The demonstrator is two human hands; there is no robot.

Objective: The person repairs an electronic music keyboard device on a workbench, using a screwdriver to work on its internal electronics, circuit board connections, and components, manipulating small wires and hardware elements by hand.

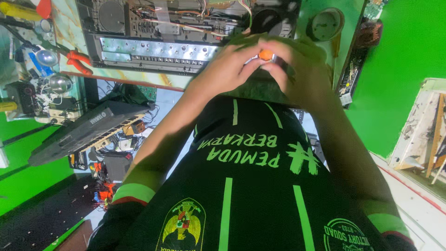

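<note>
Both hands meet in front of the person's chest, just over the near edge of the table (139,80). The left hand (227,69) and the right hand (297,69) pinch one small part (265,55) between them: it has an orange tip and a bit of silver metal beside it. The left fingers (251,62) close on it from one side, and the right fingers (278,53) curl over it from the other, so most of the part is hidden. What kind of part it is cannot be told.

Behind the hands, an opened audio unit (158,32) lies on the table, its metal panel with rows of holes facing up and loose wires showing inside. Orange-handled pliers (76,60) lie to the left of it, near two shiny round bulbs (53,69). A round gauge (326,23) sits beyond the right hand. Lower left, off the table, a dark keyboard (86,132) rests tilted among cables and small boxes. The walls around are bright green.
</note>
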